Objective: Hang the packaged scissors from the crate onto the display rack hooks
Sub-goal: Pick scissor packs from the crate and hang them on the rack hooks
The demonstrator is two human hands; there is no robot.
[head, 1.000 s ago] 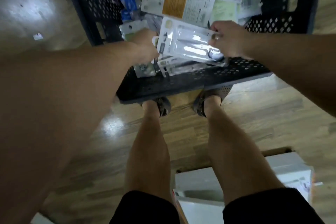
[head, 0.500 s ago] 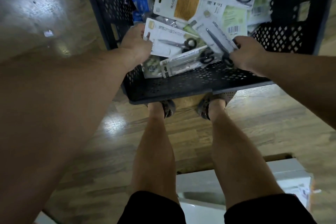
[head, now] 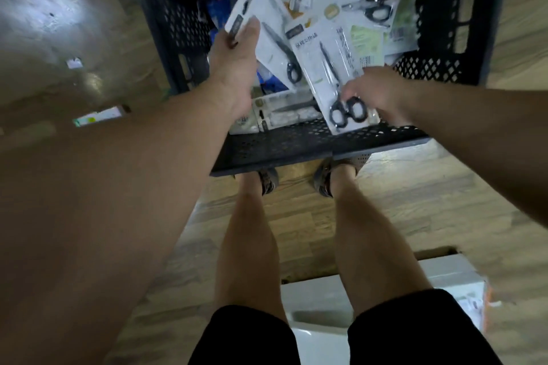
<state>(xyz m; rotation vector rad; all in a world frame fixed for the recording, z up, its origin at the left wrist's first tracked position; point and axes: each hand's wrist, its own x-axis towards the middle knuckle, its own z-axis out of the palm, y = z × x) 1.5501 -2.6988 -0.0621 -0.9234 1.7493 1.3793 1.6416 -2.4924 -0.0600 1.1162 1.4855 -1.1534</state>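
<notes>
Head view, looking straight down: a black perforated crate [head: 296,154] stands on a wood-plank floor [head: 430,201], just ahead of the person's feet. Both arms reach into it.

The left hand [head: 234,68] grips a white scissors package [head: 267,18] by its left edge, thumb pressed on the front and fingers hidden behind the card. The card is tilted, its hang-hole end pointing up and away and its dark handles low and to the right.

The right hand [head: 376,92] holds a second scissors package [head: 329,68] at its lower right corner, fingers curled round the edge beside the black handle loops. This card also stands tilted, and its lower end overlaps the crate's near wall. The two cards sit side by side, their edges close or overlapping.

Beneath and behind them the crate holds a loose heap of packages [head: 376,6], one showing black-handled scissors, and another pack [head: 284,114] lies flat against the near wall.

Bare legs [head: 246,246], sandals [head: 268,181] and black shorts [head: 243,338] fill the lower middle. A white box [head: 444,275] sits on the floor at lower right, and a small carton [head: 98,116] lies on the floor to the left.
</notes>
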